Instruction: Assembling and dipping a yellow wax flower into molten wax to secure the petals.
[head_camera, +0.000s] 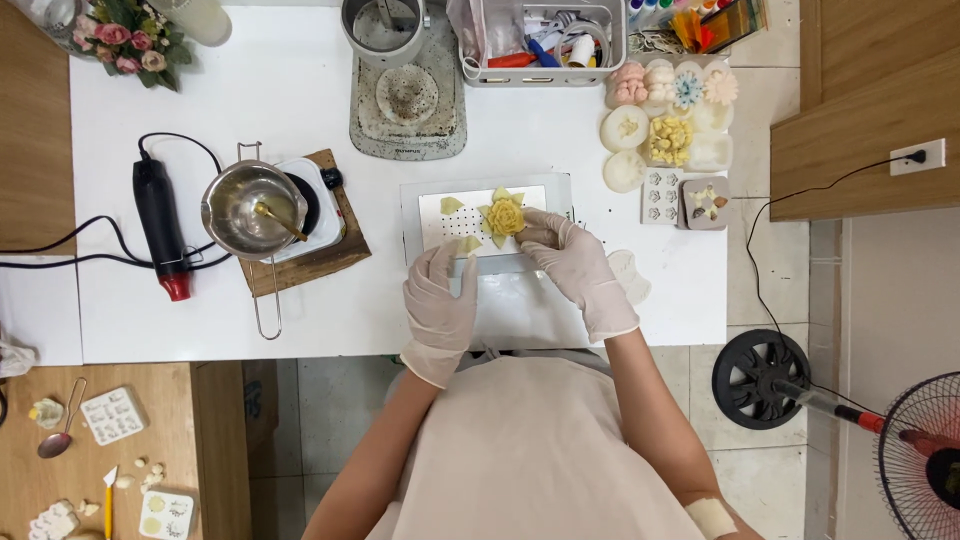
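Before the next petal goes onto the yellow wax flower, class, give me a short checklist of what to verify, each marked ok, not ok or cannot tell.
1. Right hand steadies the yellow flower: ok.
2. Left hand has a petal at its fingertips: ok.
3. Spare petal lies on the perforated tray: ok.
4. Both hands gloved: ok.
5. Metal pot sits on the hot plate: ok.
6. Wax in the pot melted: cannot tell.

No screens or signs in view. No clear packages either. Only label-like mark: a small strip of dark raised lettering on the front edge of the grey stand base (408, 146), at the back of the white desk (300, 90), just left of the clear plastic basket (540, 70). Too small to make out further.
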